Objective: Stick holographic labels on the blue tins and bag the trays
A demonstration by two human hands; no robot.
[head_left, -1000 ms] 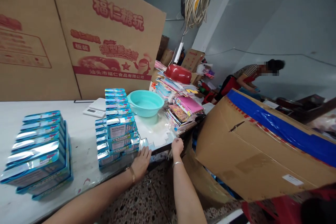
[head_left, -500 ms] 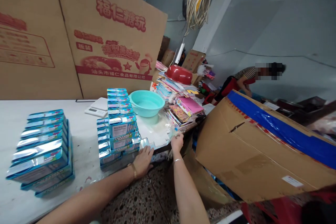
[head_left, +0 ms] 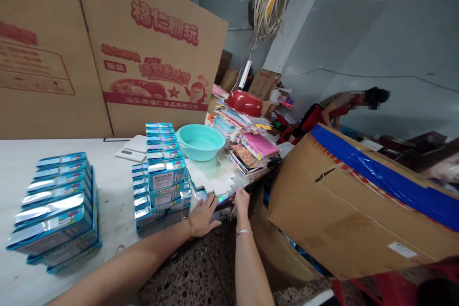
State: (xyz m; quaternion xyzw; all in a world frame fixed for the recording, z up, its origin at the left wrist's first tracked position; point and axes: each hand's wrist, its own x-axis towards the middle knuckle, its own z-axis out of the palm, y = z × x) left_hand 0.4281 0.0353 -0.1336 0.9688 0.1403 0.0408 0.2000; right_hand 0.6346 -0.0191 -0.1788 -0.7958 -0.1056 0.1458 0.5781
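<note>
A flat white cardboard cutout with stepped edges (head_left: 211, 176) lies near the table's front edge. My left hand (head_left: 203, 216) rests on its near edge, fingers stretched out and thumb apart, beside the stacked blue candy boxes (head_left: 167, 177). A shiny coloured strip shows just right of its fingertips. At the cutout's right corner my right hand (head_left: 242, 202) is closed in a pinch; what lies between the fingers is too small to make out. A turquoise basin (head_left: 201, 142) stands behind the cutout.
Another stack of blue boxes (head_left: 57, 208) stands at the left; a white scale (head_left: 131, 154) is behind. Piled packaging with a red basin (head_left: 244, 103) on top lies beyond. A large open carton (head_left: 344, 220) blocks the right. A person (head_left: 337, 103) bends over farther back.
My left hand has slid right along the cutout's edge. My right hand has come slightly nearer to me, and the cutout's near edge has shifted, showing a shiny strip.
</note>
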